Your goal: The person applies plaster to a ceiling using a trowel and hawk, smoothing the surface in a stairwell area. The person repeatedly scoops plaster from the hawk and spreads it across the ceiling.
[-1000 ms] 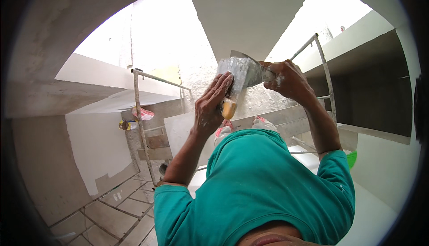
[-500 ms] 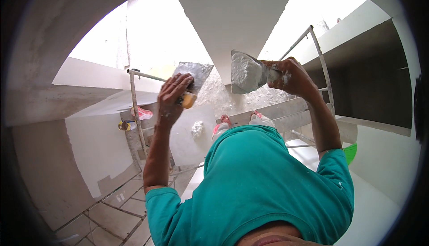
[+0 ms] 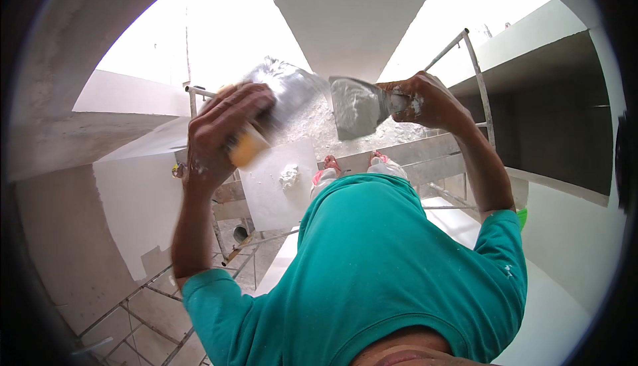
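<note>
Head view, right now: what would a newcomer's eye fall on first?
The teal shirt, filling the lower middle. Above it, the left hand grips a blurred trowel and the right hand a scraper bearing white paste. A white lump lies on the pale board below the trowel.

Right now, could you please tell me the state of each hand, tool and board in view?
Left hand: gripping the trowel
Trowel: held, too blurred to tell whether loaded
Right hand: gripping the scraper
Scraper: held, loaded with white paste
White board: bearing a white lump
</note>
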`<action>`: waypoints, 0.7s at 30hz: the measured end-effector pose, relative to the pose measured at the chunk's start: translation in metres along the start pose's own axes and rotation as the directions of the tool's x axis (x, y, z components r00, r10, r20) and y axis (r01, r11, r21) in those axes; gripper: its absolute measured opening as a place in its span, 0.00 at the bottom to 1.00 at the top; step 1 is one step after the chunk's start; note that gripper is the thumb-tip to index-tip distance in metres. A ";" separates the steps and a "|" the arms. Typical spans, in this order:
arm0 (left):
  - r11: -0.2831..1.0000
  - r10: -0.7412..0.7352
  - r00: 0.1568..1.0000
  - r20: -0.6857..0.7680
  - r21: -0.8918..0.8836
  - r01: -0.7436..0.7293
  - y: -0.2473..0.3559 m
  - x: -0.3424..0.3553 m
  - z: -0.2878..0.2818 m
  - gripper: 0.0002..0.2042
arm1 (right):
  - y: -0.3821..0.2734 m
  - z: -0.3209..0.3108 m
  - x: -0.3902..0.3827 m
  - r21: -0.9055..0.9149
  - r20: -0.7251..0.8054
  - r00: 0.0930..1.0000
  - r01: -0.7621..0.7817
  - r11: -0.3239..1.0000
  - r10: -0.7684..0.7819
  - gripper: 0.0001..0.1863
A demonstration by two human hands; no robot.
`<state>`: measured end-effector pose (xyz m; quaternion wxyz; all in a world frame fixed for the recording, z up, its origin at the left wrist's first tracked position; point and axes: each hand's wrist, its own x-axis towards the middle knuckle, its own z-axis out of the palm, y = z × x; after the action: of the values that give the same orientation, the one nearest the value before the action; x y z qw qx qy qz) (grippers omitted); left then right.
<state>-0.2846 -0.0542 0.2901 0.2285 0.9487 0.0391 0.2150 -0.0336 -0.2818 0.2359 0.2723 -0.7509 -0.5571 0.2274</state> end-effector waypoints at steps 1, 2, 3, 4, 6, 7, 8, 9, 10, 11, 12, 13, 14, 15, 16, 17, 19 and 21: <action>0.840 -0.451 0.888 -0.092 -0.381 0.387 -0.005 -0.021 0.017 0.12 | -0.001 0.000 -0.002 0.017 -0.030 0.999 -0.028 0.999 0.029 0.28; 0.623 -0.602 0.793 -0.095 -0.676 0.392 -0.017 -0.049 0.044 0.12 | 0.007 0.006 -0.004 0.050 -0.086 0.995 -0.041 0.998 0.045 0.28; 0.338 -0.730 0.682 -0.034 -0.886 0.317 -0.026 -0.076 0.065 0.12 | 0.012 0.012 -0.004 0.089 -0.138 0.989 -0.048 0.995 0.060 0.28; 0.183 -0.807 0.590 0.019 -0.942 0.280 -0.014 -0.086 0.085 0.12 | 0.016 0.019 -0.002 0.162 -0.158 0.985 -0.047 0.986 0.073 0.29; -0.098 -0.875 0.467 0.124 -0.992 0.081 0.014 -0.091 0.117 0.16 | 0.018 0.027 0.002 0.296 -0.191 0.976 -0.047 0.954 0.107 0.30; -0.269 -0.875 0.422 0.236 -0.963 -0.021 0.030 -0.079 0.120 0.19 | 0.013 0.034 0.001 0.152 -0.338 0.941 0.088 0.985 -0.032 0.33; -0.344 -0.837 0.463 0.291 -0.938 -0.032 0.040 -0.072 0.125 0.20 | 0.018 0.040 0.006 0.290 -0.278 0.960 0.042 0.956 0.042 0.31; -0.384 -0.821 0.475 0.316 -0.922 -0.051 0.049 -0.064 0.130 0.20 | 0.020 0.049 0.012 0.286 -0.366 0.930 0.110 0.952 0.003 0.31; -0.421 -0.807 0.485 0.338 -0.905 -0.070 0.058 -0.058 0.133 0.19 | 0.020 0.062 0.015 0.279 -0.449 0.893 0.180 0.943 -0.038 0.31; -0.425 -0.809 0.487 0.329 -0.900 -0.097 0.067 -0.046 0.134 0.19 | 0.019 0.071 0.019 0.417 -0.388 0.920 0.113 0.902 0.064 0.32; -0.426 -0.813 0.486 0.319 -0.896 -0.124 0.072 -0.035 0.134 0.19 | 0.015 0.083 0.023 0.498 -0.450 0.893 0.224 0.838 0.029 0.33; -0.414 -0.812 0.500 0.300 -0.901 -0.131 0.074 -0.028 0.135 0.19 | 0.008 0.091 0.026 0.559 -0.511 0.860 0.336 0.758 -0.005 0.34; -0.419 -0.814 0.499 0.297 -0.896 -0.151 0.076 -0.024 0.137 0.19 | -0.003 0.093 0.029 0.539 -0.546 0.836 0.398 0.742 -0.051 0.34; -0.425 -0.815 0.500 0.295 -0.890 -0.167 0.074 -0.021 0.136 0.19 | 0.003 0.104 0.035 0.508 -0.520 0.853 0.343 0.790 -0.036 0.35; -0.433 -0.813 0.501 0.296 -0.882 -0.183 0.074 -0.017 0.137 0.19 | -0.002 0.111 0.036 0.726 -0.442 0.893 0.300 0.619 0.087 0.34; -0.451 -0.811 0.497 0.308 -0.870 -0.197 0.075 -0.013 0.137 0.19 | -0.008 0.118 0.039 0.884 -0.357 0.911 0.257 0.392 0.207 0.33; -0.457 -0.796 0.535 0.284 -0.861 -0.222 0.073 -0.011 0.135 0.19 | -0.014 0.123 0.042 0.918 -0.369 0.904 0.316 0.241 0.217 0.32; -0.447 -0.795 0.546 0.264 -0.863 -0.234 0.071 -0.010 0.135 0.19 | -0.016 0.123 0.045 0.911 -0.383 0.897 0.327 0.253 0.221 0.33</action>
<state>-0.2379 -0.1754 0.2097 0.8928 0.1255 0.2493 0.3535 -0.1125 -0.2154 0.1528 0.7978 -0.4353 -0.2492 0.3346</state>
